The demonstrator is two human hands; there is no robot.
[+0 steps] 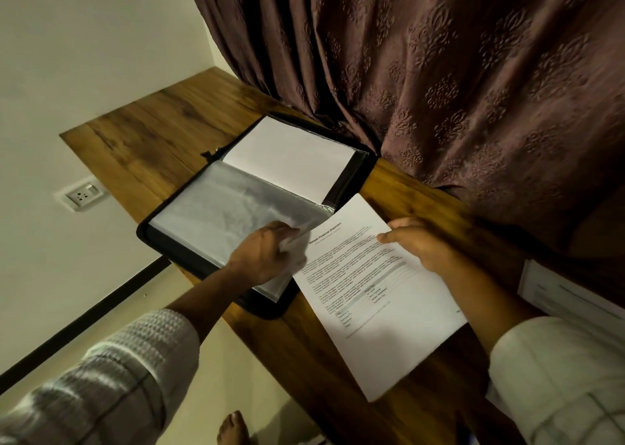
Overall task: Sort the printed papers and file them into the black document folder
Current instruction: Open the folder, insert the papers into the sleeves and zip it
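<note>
As the right hand (417, 245) grips its edge, printed paper (372, 295) spreads leftward.

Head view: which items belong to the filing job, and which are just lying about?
Job:
black document folder, open
clear sleeve, pinched by left hand
printed sheet, held by right hand
white sheet in the folder's far half
paper stack at the right edge

Just there:
curtain
wall socket
wooden desk
bare foot
</note>
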